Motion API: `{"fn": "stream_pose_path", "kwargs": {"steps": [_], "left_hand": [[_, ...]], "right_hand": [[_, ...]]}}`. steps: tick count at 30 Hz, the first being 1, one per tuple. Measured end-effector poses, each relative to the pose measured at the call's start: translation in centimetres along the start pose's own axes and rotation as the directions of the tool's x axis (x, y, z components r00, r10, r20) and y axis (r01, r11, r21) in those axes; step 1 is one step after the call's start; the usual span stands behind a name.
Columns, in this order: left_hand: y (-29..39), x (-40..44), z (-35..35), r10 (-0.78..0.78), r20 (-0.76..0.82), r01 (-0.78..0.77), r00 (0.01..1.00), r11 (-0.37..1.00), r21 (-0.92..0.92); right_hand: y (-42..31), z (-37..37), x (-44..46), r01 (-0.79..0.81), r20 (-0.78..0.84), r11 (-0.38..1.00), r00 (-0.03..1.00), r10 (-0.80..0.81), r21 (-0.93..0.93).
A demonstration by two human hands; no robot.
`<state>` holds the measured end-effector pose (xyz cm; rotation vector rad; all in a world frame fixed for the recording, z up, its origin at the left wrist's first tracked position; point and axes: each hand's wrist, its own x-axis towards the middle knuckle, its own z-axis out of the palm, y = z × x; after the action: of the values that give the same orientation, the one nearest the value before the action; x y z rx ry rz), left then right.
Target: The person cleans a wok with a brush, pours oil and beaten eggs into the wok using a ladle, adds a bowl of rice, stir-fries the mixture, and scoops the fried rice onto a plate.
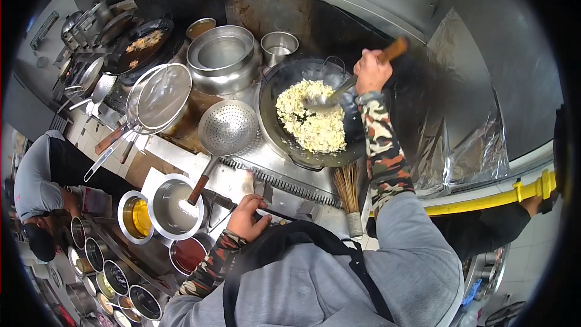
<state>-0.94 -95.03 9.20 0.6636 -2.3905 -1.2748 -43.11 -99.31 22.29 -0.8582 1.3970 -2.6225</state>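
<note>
My right hand (373, 74) is closed around the wooden handle of a ladle (330, 100), whose metal bowl presses into the food. Chopped, pale yellow-white food (318, 127), egg-like with rice-sized grains, lies in a large dark wok (275, 136) on the stove. Low and to the left, my left hand (247, 218) curls over a thin black bar (279, 214) at the stove's front edge. A bamboo wok brush (348, 191) stands to the right, below the wok.
A perforated strainer (228, 127) rests left of the wok, its handle over a steel pot (175, 206). Nearby are a mesh strainer (162, 100), a large metal pot (221, 60) and a yellow-filled bowl (138, 218). Another person (42, 175) bends at far left; a yellow pipe (490, 200) runs right.
</note>
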Motion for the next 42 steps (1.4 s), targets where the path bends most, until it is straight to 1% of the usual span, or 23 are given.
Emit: {"fn": "stream_pose_path", "kwargs": {"steps": [2,3,5,6,8,10,12,14,15,16,18,21,22,24,26,27,29,32,34,36,38,40,42], "left_hand": [[0.0,-0.1,0.1,-0.073,0.010,0.073,0.997,0.994,-0.080],[0.2,0.1,0.0,-0.091,0.015,0.092,0.996,0.993,-0.075],[1.4,0.7,-0.7,-0.095,0.033,0.098,0.995,0.991,-0.089],[1.6,0.8,-0.8,-0.101,0.054,0.107,0.993,0.988,-0.107],[0.3,1.3,-0.7,-0.001,0.025,0.003,1.000,0.996,-0.084],[-0.4,1.4,-0.5,-0.029,0.094,0.036,0.995,0.997,-0.072],[-0.2,1.6,-0.8,-0.017,0.100,0.020,0.995,0.999,-0.033],[-0.1,1.3,-1.2,-0.067,0.125,0.074,0.990,0.996,-0.051],[-0.5,1.4,-1.2,-0.064,0.120,0.071,0.991,0.996,-0.053],[-1.2,1.5,-1.0,-0.069,0.112,0.077,0.991,0.995,-0.062],[-1.4,2.5,-1.1,-0.081,0.100,0.088,0.992,0.994,-0.072],[1.6,7.4,0.0,0.279,0.112,-0.292,0.954,0.949,0.116],[3.3,9.6,0.7,0.394,0.060,-0.398,0.917,0.906,0.141],[4.4,13.6,3.4,0.415,0.034,-0.412,0.909,0.883,0.228],[3.7,16.5,7.1,0.333,0.079,-0.340,0.939,0.881,0.329],[4.0,16.2,8.2,0.332,0.102,-0.347,0.938,0.880,0.324],[4.8,16.5,9.3,-0.014,0.427,-0.217,0.904,0.846,0.486],[11.2,13.0,5.2,0.040,0.499,-0.294,0.866,0.848,0.442],[11.9,12.5,4.2,0.072,0.557,-0.356,0.828,0.834,0.421],[8.7,13.4,6.3,0.074,0.541,-0.347,0.838,0.837,0.423],[2.6,13.0,10.5,0.283,0.189,-0.340,0.940,0.809,0.480],[0.9,10.0,12.8,0.095,0.277,-0.251,0.956,0.755,0.606],[2.8,6.4,10.9,0.259,0.117,-0.282,0.959,0.818,0.501]], "right_hand": [[3.9,-0.8,-1.0,-0.015,-0.081,0.987,0.997,0.002,-0.159],[4.2,-1.2,-0.1,-0.039,-0.024,0.987,0.999,0.036,-0.155],[3.0,0.1,1.7,0.096,0.151,0.928,0.988,-0.043,-0.361],[1.6,1.2,1.9,-0.041,0.077,0.942,0.995,0.071,-0.334],[1.7,1.3,1.3,0.016,0.084,0.960,0.996,0.008,-0.280],[3.3,0.8,-1.0,-0.013,-0.033,1.000,0.999,0.014,0.022],[4.3,0.1,-0.7,-0.078,0.008,0.997,0.997,0.079,-0.012],[1.0,0.4,0.5,-0.215,0.101,0.957,0.966,0.237,-0.194],[-1.1,0.4,0.2,-0.223,0.142,0.954,0.957,0.254,-0.199],[-3.6,0.6,-0.8,-0.221,0.132,0.957,0.960,0.247,-0.186],[-3.0,-1.3,-1.9,-0.038,0.151,0.941,0.984,0.094,-0.337],[2.3,-4.0,0.3,0.082,0.181,0.937,0.983,-0.021,-0.338],[1.3,-2.0,0.0,-0.121,0.058,0.989,0.990,0.127,-0.085],[0.6,-1.4,-1.6,-0.074,0.025,0.997,0.997,0.074,-0.022],[2.3,-1.9,-3.9,-0.142,-0.063,0.990,0.988,0.140,-0.024],[1.3,-1.9,-4.1,-0.188,0.037,0.978,0.982,0.186,0.085],[-3.7,-0.7,-2.8,-0.313,0.138,0.949,0.942,0.305,0.039],[-10.8,0.2,-2.9,-0.305,0.215,0.952,0.930,0.299,-0.005],[-10.8,0.0,-4.8,-0.295,0.097,0.954,0.949,0.299,-0.056],[-6.5,-1.4,-5.1,-0.191,-0.059,0.981,0.980,0.189,-0.033],[-2.2,-3.6,-4.0,-0.165,-0.050,0.979,0.984,0.171,0.117],[-4.2,-3.2,-3.0,-0.119,-0.086,0.983,0.988,0.132,0.138],[-9.2,-2.7,-2.2,-0.152,0.044,0.975,0.988,0.147,0.160]]}}
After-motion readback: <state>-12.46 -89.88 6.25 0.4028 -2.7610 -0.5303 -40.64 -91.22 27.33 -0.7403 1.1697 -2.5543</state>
